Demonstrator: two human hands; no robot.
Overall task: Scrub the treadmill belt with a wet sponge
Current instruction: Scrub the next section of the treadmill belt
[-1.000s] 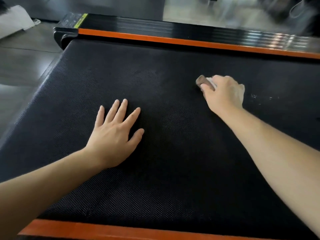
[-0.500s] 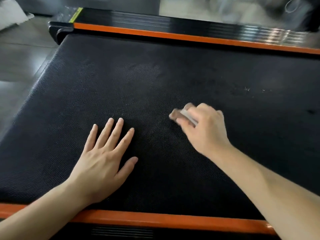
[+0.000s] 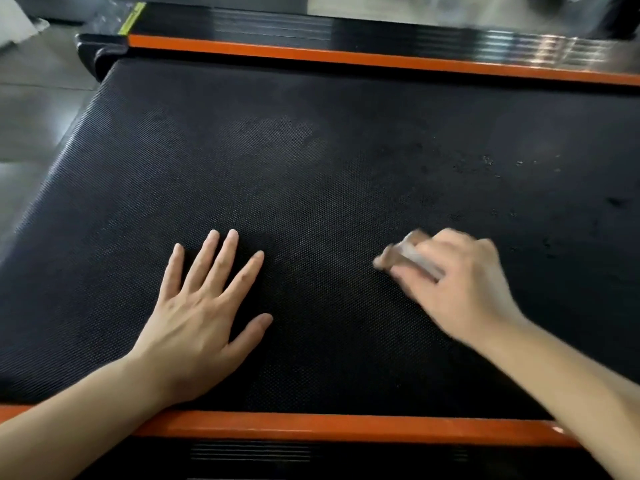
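Clamping its fingers over the sponge [image 3: 398, 256], probably soft and light, the right hand [image 3: 464, 289] worked by the near edge of the belt [image 3: 311, 174]; the left hand [image 3: 194, 323] lay flat, fingers apart.

The belt [image 3: 311, 174] lies open between the orange rails [image 3: 346, 58]; the flat left hand [image 3: 197, 313] occupies its near-left.

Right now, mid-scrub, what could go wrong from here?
1. Only a blurred corner of the sponge shows past the right grip; it could slip out, and knuckles would scrape the treadmill belt.
2. White specks sit beyond the sponge, to its right; they may get missed.
3. The left grip lies flat on the belt beside the sponge; a wide stroke could hit it, and the patch beneath goes unscrubbed.
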